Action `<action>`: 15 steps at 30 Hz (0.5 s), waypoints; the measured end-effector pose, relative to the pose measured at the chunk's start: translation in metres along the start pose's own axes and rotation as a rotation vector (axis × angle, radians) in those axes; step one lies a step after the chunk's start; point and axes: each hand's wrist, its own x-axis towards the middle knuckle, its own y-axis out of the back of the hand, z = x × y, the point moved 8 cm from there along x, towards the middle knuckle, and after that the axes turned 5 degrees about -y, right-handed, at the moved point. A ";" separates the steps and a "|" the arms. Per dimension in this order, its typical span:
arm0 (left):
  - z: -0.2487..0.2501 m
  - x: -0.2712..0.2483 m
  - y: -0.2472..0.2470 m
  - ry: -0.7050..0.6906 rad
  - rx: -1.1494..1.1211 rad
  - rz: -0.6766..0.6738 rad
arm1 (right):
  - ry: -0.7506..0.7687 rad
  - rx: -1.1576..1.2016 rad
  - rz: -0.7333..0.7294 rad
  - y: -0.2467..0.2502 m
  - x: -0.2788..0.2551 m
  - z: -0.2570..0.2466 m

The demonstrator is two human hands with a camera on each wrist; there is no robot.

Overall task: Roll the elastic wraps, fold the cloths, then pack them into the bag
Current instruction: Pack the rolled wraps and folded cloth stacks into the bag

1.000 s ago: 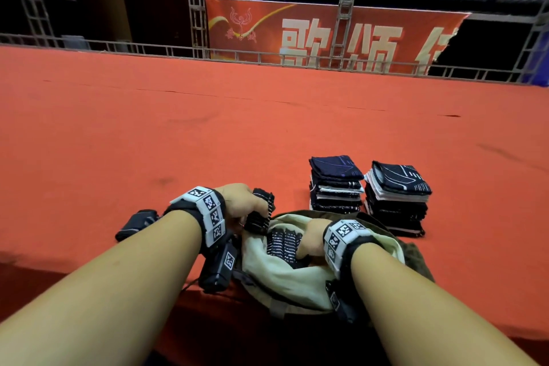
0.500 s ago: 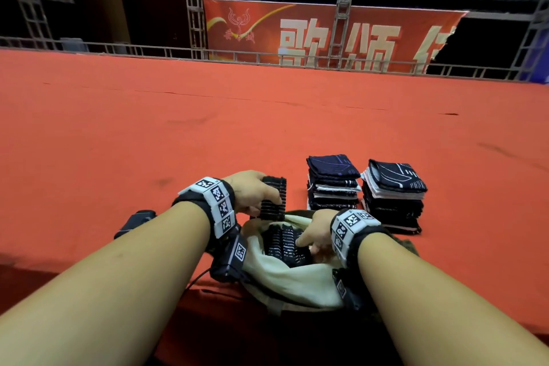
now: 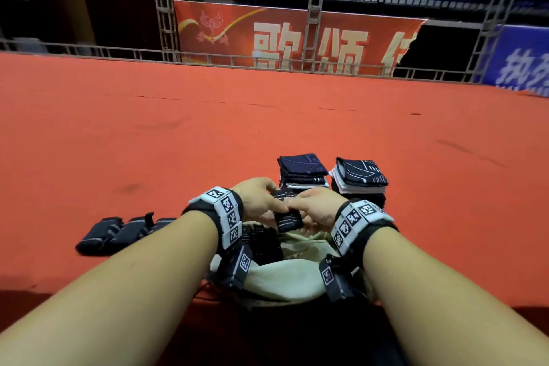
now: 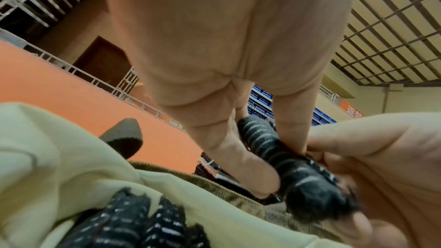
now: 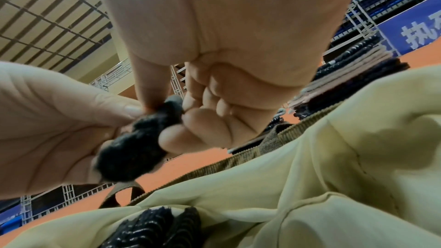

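Packing is in hand: the left hand (image 3: 261,199) and right hand (image 3: 315,211) both pinch one rolled wrap (image 3: 286,215) just above the open bag (image 3: 285,273); next, seemingly, lower it beside the rolls already inside.

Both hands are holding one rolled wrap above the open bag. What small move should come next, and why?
Probably lower the rolled wrap into the bag, beside the rolls already inside. The left hand and right hand both grip it directly above the opening, so a short drop should finish it.
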 end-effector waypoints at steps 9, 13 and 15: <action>-0.002 -0.011 -0.028 -0.145 1.018 -0.174 | -0.192 -0.349 0.060 -0.002 0.002 0.033; -0.019 -0.008 -0.034 -0.079 1.163 -0.204 | -0.177 -0.552 0.060 -0.014 0.010 0.035; -0.027 -0.008 -0.030 -0.031 1.194 -0.212 | -0.152 -0.680 0.095 -0.015 0.013 0.032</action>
